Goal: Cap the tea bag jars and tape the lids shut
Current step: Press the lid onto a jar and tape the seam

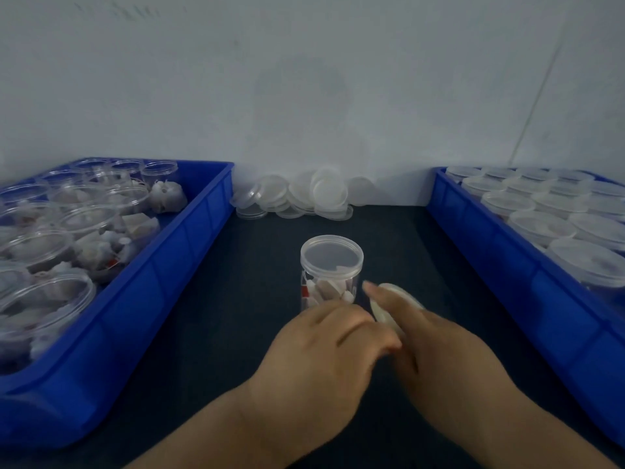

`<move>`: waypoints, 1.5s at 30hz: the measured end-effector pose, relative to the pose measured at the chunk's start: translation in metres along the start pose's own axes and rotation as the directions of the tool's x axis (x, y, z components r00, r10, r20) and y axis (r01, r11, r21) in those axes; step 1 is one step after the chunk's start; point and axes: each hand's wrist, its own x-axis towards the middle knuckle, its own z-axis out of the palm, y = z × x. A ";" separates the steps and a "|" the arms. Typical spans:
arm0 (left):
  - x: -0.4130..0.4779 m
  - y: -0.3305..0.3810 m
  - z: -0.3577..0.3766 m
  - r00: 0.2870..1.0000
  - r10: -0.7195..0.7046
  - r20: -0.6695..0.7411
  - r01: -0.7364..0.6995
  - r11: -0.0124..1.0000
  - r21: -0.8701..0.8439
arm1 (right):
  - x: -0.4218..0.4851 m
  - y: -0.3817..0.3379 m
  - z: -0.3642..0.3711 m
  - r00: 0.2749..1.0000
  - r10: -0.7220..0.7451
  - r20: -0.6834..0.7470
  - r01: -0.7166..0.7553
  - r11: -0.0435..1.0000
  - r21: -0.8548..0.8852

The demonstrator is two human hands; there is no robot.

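We see a clear round plastic jar with tea bags [331, 275] standing upright mid-tabletop, a clear flat lid [332, 255] already sitting on it. So capping looks done for this one; we judge taping is the step in hand.

The right hand [436, 346] grips a whitish translucent tape roll [404, 293] just right of the jar, roll held on edge. Its index finger lies straight across the roll's face and the other fingers wrap it, probably to steady it for pulling tape.

The left hand [324, 346] sits in front of the jar's base with fingers curled and tips meeting the right hand by the roll. It is likely pinching the tape end, but blur hides it; we cannot tell if they clamp anything.

The dark tabletop [236, 316] carries a blue plastic tray on the left [189, 252] with uncapped jars and loose tea bags, and a blue plastic tray on the right [490, 265] with lidded jars. This reads as input left, output right.

A pile of spare translucent lids [304, 198] lies against the pale wall between the trays, within reach.

The next move needs the strip landed across the lid edge and jar wall; the light jar could tip.
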 end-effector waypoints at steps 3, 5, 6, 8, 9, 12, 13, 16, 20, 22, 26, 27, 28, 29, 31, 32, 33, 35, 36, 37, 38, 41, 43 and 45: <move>0.000 -0.001 -0.001 0.987 0.159 -0.027 -0.158 0.987 0.032 | 0.004 0.003 -0.003 0.993 0.027 0.115 -0.039 0.994 0.104; 0.001 -0.002 -0.003 0.999 0.035 -0.023 -0.036 0.998 -0.055 | 0.005 0.006 -0.005 0.991 0.048 0.124 -0.084 0.950 0.300; 0.002 -0.001 -0.004 0.991 -0.130 -0.023 0.126 0.984 -0.129 | 0.005 0.009 -0.005 0.991 0.061 0.116 -0.100 0.924 0.369; 0.005 -0.002 -0.003 0.879 -0.477 0.023 0.461 0.834 -0.303 | 0.008 0.012 -0.003 0.992 0.073 0.105 -0.109 0.909 0.401; 0.003 -0.004 0.002 0.813 -0.581 0.047 0.558 0.751 -0.353 | 0.010 0.014 0.000 0.992 0.074 0.099 -0.105 0.926 0.362; 0.000 -0.009 0.013 0.762 -0.645 0.060 0.625 0.708 -0.328 | 0.017 0.014 0.006 0.991 0.100 0.087 -0.117 0.969 0.218; -0.001 -0.010 0.015 0.761 -0.647 0.056 0.627 0.710 -0.319 | 0.019 0.013 0.007 0.990 0.108 0.089 -0.123 0.975 0.187; -0.002 -0.015 0.020 0.768 -0.639 0.027 0.614 0.725 -0.311 | 0.026 0.011 0.006 0.991 0.119 0.056 -0.125 0.984 0.124; 0.001 -0.023 0.020 0.780 -0.625 -0.032 0.586 0.748 -0.312 | 0.033 0.010 0.004 0.983 0.151 -0.103 -0.129 0.973 0.193; 0.000 -0.037 0.017 0.796 -0.597 -0.099 0.557 0.786 -0.267 | 0.035 0.012 0.002 0.976 0.120 -0.180 -0.092 0.984 0.156; 0.010 -0.066 0.020 0.730 -0.672 0.123 0.673 0.678 -0.297 | 0.037 0.013 -0.004 0.944 0.087 -0.320 -0.060 0.994 0.093; 0.015 -0.069 0.025 0.718 -0.667 0.199 0.690 0.645 -0.327 | 0.038 0.012 -0.004 0.941 0.077 -0.330 -0.055 0.996 0.077; 0.020 -0.070 0.031 0.717 -0.649 0.256 0.694 0.628 -0.352 | 0.038 0.010 -0.004 0.941 0.069 -0.332 -0.052 0.997 0.062; 0.024 -0.071 0.036 0.722 -0.632 0.281 0.688 0.618 -0.380 | 0.038 0.007 -0.005 0.942 0.062 -0.331 -0.048 0.998 0.049; 0.025 -0.071 0.042 0.724 -0.649 0.233 0.673 0.591 -0.444 | 0.036 0.001 -0.010 0.935 0.023 -0.355 -0.027 1.000 -0.007; 0.023 -0.069 0.041 0.717 -0.673 0.181 0.662 0.576 -0.480 | 0.032 -0.003 -0.014 0.924 -0.011 -0.381 -0.008 0.999 -0.048; 0.020 -0.066 0.036 0.713 -0.689 0.130 0.639 0.563 -0.524 | 0.028 -0.006 -0.019 0.910 -0.048 -0.411 0.016 0.997 -0.080; 0.014 -0.056 0.023 0.728 -0.682 0.071 0.558 0.529 -0.639 | 0.017 -0.011 -0.031 0.875 -0.115 -0.469 0.074 0.992 -0.105; 0.012 -0.050 0.017 0.748 -0.661 0.058 0.506 0.512 -0.694 | 0.013 -0.012 -0.036 0.857 -0.147 -0.494 0.105 0.988 -0.111; 0.011 -0.043 0.010 0.777 -0.627 0.048 0.455 0.508 -0.731 | 0.009 -0.014 -0.041 0.845 -0.168 -0.508 0.130 0.986 -0.109; 0.012 -0.036 0.003 0.809 -0.586 0.037 0.408 0.516 -0.753 | 0.006 -0.016 -0.045 0.838 -0.178 -0.516 0.149 0.984 -0.099; 0.016 -0.017 -0.012 0.850 -0.525 0.032 0.342 0.506 -0.792 | 0.000 -0.022 -0.052 0.822 -0.195 -0.535 0.171 0.981 -0.094; 0.016 -0.011 -0.017 0.837 -0.545 0.043 0.369 0.504 -0.781 | -0.002 -0.026 -0.052 0.822 -0.198 -0.535 0.171 0.980 -0.101; 0.016 -0.006 -0.020 0.834 -0.551 0.036 0.397 0.552 -0.734 | -0.004 -0.028 -0.051 0.825 -0.188 -0.533 0.160 0.982 -0.100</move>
